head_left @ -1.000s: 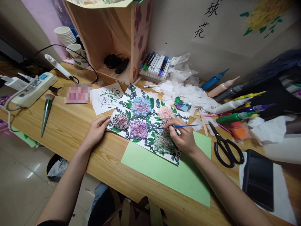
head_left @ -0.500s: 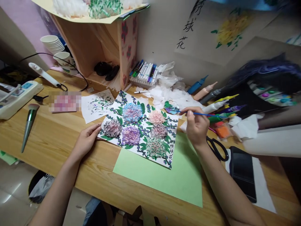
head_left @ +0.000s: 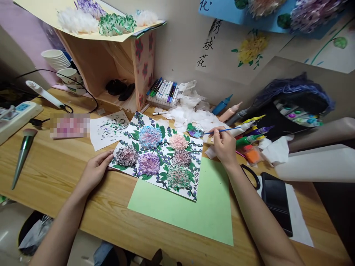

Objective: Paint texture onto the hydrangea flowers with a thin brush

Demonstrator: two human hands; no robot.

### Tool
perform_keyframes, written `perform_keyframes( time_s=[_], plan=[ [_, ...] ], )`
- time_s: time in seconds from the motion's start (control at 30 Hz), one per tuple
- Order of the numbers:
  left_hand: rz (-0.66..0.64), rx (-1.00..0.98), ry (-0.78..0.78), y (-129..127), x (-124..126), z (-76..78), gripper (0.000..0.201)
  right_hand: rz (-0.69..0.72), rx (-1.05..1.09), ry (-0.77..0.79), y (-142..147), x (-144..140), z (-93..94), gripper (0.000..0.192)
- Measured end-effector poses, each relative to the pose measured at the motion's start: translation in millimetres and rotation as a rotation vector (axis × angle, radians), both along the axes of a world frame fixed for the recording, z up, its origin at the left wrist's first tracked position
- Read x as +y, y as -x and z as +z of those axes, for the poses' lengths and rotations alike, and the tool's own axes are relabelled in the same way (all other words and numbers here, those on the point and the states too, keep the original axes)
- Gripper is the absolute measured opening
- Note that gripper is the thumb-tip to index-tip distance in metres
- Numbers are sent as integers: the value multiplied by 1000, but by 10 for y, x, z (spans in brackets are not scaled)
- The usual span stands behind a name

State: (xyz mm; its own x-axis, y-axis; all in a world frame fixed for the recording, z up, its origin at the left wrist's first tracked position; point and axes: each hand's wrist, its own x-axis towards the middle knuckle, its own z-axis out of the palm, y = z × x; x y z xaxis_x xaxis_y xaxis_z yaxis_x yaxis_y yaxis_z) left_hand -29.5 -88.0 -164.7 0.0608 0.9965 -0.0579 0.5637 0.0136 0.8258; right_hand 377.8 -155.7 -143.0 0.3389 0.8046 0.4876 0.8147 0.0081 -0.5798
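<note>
Fingers of the right hand (head_left: 225, 147) pinch a blue brush (head_left: 222, 130), its tip moved from the painting (head_left: 163, 151) to the edge of the palette (head_left: 195, 130) (likely a colour reload between strokes). The left hand (head_left: 95, 170) grips the painting's left corner; the picture partly overlaps green paper (head_left: 205, 214) on the desk (head_left: 105, 231).

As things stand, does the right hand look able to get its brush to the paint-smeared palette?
Probably yes: the right hand holds the thin blue brush with its tip by the palette's right edge, and nothing visible blocks the way.
</note>
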Motion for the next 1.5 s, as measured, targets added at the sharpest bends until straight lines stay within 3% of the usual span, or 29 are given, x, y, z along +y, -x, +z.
perform_keyframes(
  time_s=[0.23, 0.67, 0.8, 0.9, 1.0, 1.07, 1.2, 1.33, 1.5],
  plan=[
    [14, -81, 81, -24, -17, 28, 63, -13, -28, -10, 4, -10, 23, 25],
    [15, -105, 74, -25, -14, 29, 62, -35, -12, -5, -74, -29, 51, 21],
    [26, -136, 69, -51, -34, 55, 60, -29, 6, 2, -75, -43, 133, 21],
    [28, -173, 104, -53, -41, 44, 61, -36, 134, -64, 4, -91, 235, 19],
    [23, -207, 141, -26, -32, -9, 60, 108, 347, -116, 219, -179, 269, 16],
    [17, -221, 158, -2, -21, -54, 60, 255, 436, -70, 417, -253, 236, 15],
    [7, -219, 165, 22, -12, -99, 59, 463, 270, 63, 756, -373, 158, 14],
    [10, -237, 193, 1, -27, -67, 58, 528, 121, 74, 879, -388, 168, 14],
    [25, -240, 191, -27, -42, -29, 58, 545, 100, 84, 890, -360, 152, 14]
  ],
)
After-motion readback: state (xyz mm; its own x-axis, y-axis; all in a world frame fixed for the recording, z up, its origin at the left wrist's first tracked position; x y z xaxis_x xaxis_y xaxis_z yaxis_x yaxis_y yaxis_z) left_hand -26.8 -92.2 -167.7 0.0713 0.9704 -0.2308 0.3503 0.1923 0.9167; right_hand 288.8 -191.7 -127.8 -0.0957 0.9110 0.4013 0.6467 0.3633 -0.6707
